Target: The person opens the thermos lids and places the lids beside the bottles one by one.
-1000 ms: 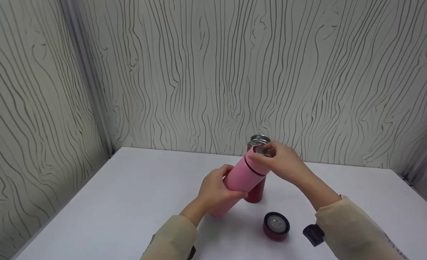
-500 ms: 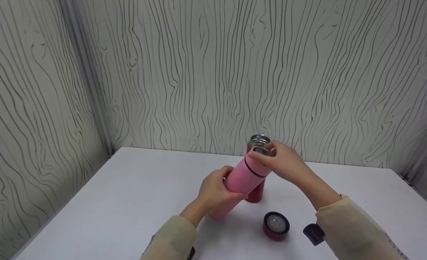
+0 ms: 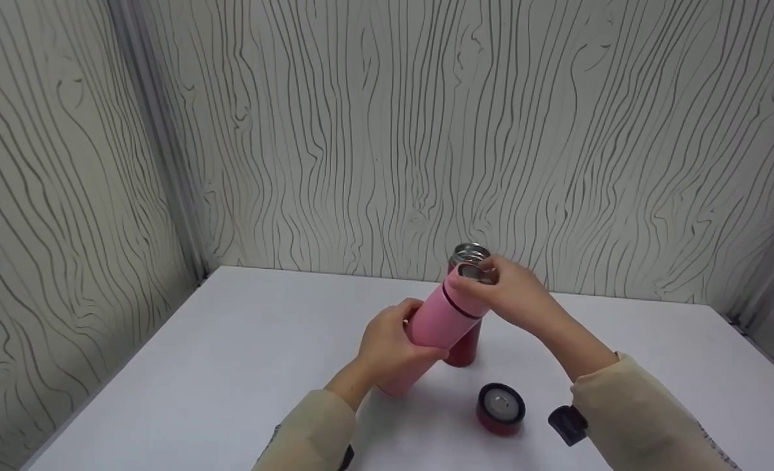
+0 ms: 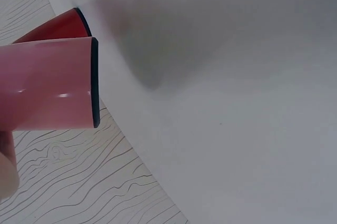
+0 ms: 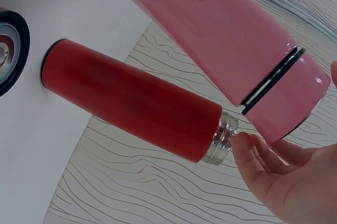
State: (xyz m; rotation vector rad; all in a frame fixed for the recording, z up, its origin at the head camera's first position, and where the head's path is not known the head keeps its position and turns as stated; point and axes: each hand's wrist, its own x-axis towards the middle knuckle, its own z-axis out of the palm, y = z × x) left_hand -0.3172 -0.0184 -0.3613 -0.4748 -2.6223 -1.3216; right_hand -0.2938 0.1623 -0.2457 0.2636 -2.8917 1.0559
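Observation:
A pink thermos bottle (image 3: 434, 324) is held tilted above the table, its top leaning to the right. My left hand (image 3: 387, 343) grips it around the middle of the body. At the upper end, the fingers and thumb of my right hand (image 3: 521, 294) hold the pink lid (image 5: 289, 97), which sits on the bottle with a dark ring at the seam. Just behind stands an upright red thermos bottle (image 5: 131, 100) with its bare steel neck (image 5: 220, 139) uncovered. The red lid (image 3: 499, 413) lies upside down on the table, inner side up, below my right hand.
The white table (image 3: 229, 353) meets patterned wood-grain panels (image 3: 360, 131) at its back edge. A dark strap piece (image 3: 568, 425) hangs from the right sleeve (image 3: 635, 412).

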